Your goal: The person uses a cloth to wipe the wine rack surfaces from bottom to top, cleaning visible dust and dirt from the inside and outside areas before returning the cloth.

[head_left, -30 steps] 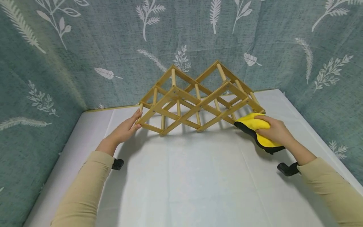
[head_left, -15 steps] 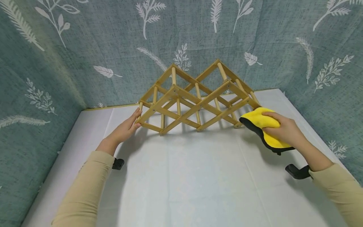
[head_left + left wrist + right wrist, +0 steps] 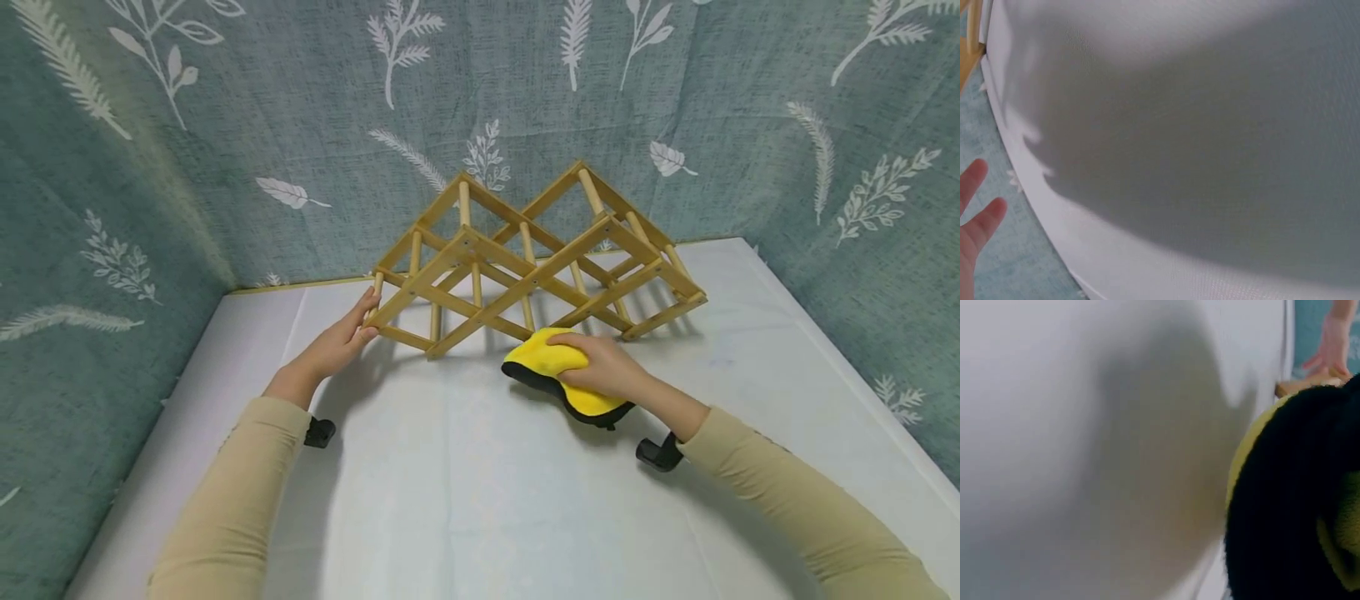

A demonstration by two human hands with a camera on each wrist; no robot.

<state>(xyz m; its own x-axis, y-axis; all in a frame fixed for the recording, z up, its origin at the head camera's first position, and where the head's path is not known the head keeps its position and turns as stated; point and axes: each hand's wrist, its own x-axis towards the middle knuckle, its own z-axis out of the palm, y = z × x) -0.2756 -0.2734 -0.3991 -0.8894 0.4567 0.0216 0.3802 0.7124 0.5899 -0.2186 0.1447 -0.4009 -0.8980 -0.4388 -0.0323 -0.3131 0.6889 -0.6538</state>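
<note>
- The right hand [image 3: 602,365] is gripping a yellow-and-black microfibre cloth [image 3: 546,352], its fingers bunching the fabric; the left hand [image 3: 335,343] is resting spread, fingers fairly straight, against the left end of the folding wooden lattice rack [image 3: 510,293].
- The cloth is sitting at the rack's front lower edge, near its middle; whether it is touching the wood, I cannot tell.
- The rack is standing opened out; wiping appears to be under way.
- No slat is showing clearly as finished or unfinished, so what is left is remaining uncertain.
- Counting: one rack, forming two upper peaks; one cloth; two hands; one white-covered table [image 3: 450,500], lying beneath the rack; one leaf-print curtain backdrop [image 3: 300,125], hanging behind it.
</note>
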